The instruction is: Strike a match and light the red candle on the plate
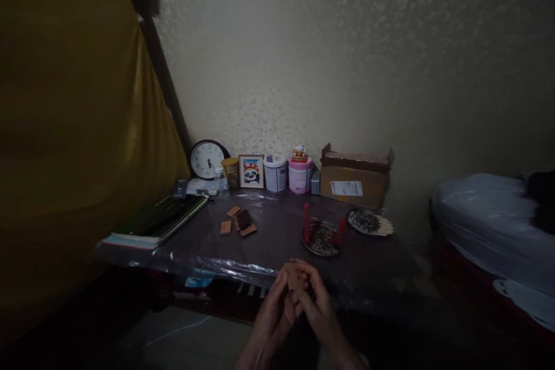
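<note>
A small brown matchbox (293,275) is held between both hands just in front of the table edge. My left hand (274,307) grips its left side with thumb and fingers. My right hand (317,299) closes on it from the right, with some fingers behind the box. Beyond them, a metal plate (321,252) holds two red candles, one upright (307,224) and one shorter (341,230), amid dark scraps. Farther right lies a second plate (352,223) of dark-headed matches (368,222). Several similar brown matchboxes (243,221) lie loosely grouped on the left.
The dark table (269,231) has a shiny plastic cover. Along the wall stand a clock (208,159), a framed panda picture (251,172), two tubs (275,176) and a cardboard box (353,176). A large book (173,219) lies left, beside a yellow curtain (87,127).
</note>
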Demonstrator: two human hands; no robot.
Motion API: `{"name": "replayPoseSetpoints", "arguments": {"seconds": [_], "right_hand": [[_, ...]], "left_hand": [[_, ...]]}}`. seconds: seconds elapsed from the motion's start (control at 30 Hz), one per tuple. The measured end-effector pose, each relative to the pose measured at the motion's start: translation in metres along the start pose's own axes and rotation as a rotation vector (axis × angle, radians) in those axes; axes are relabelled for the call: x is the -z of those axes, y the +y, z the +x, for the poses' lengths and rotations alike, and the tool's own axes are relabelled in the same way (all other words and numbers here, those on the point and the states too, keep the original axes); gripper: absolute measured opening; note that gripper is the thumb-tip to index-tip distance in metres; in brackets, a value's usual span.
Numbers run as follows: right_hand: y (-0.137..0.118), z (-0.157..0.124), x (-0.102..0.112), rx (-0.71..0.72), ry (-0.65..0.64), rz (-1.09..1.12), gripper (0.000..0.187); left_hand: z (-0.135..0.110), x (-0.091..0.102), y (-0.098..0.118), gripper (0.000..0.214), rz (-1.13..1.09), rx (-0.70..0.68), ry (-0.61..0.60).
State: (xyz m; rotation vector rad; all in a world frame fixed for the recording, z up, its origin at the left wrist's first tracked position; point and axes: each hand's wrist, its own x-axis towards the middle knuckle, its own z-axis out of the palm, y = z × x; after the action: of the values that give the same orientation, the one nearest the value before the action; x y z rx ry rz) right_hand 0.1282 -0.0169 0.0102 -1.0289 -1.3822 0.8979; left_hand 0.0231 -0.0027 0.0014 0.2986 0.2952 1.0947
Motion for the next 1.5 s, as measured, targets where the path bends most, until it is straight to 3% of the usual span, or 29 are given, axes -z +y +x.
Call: {"name": "replayPoseSetpoints", "arguments": {"seconds": [0.13, 0.3, 0.47, 0.83, 1.07, 1.17, 1.33, 1.5], "right_hand": [[-0.006, 0.0, 0.002, 0.001, -0.016, 0.004, 0.029], [-0.016, 0.007, 0.019, -0.05, -0.151, 0.098, 0.044], [-0.011, 0.016, 0.036, -0.176, -0.015, 0.041, 0.025], [-0.022, 0.014, 0.04, -0.34, -0.038, 0.083, 0.018], [-0.002, 0.018, 0.047, -0.23, 0.011, -0.045, 0.017], [0.0, 0.018, 0.048, -0.103, -0.006, -0.164, 0.014], [-0.005, 0.014, 0.048, 0.186, -0.092, -0.369, 0.014], [-0.007, 0.01, 0.049, 0.253, -0.171, -0.449, 0.017]], "left_hand": [[-0.001, -0.001, 0.002, 0.022, 0.001, 0.017, 0.013], [-0.004, 0.0, 0.011, 0.024, 0.001, 0.026, 0.007], [-0.008, 0.004, 0.014, 0.03, 0.061, 0.121, -0.012], [-0.013, 0.006, 0.004, 0.03, 0.133, 0.263, -0.052], [-0.014, 0.006, 0.005, 0.032, 0.123, 0.313, -0.056], [-0.014, 0.007, 0.007, 0.032, 0.128, 0.326, -0.037], [-0.013, 0.006, 0.011, 0.031, 0.136, 0.364, 0.008], [-0.012, 0.004, 0.013, 0.029, 0.172, 0.385, 0.04]]}}
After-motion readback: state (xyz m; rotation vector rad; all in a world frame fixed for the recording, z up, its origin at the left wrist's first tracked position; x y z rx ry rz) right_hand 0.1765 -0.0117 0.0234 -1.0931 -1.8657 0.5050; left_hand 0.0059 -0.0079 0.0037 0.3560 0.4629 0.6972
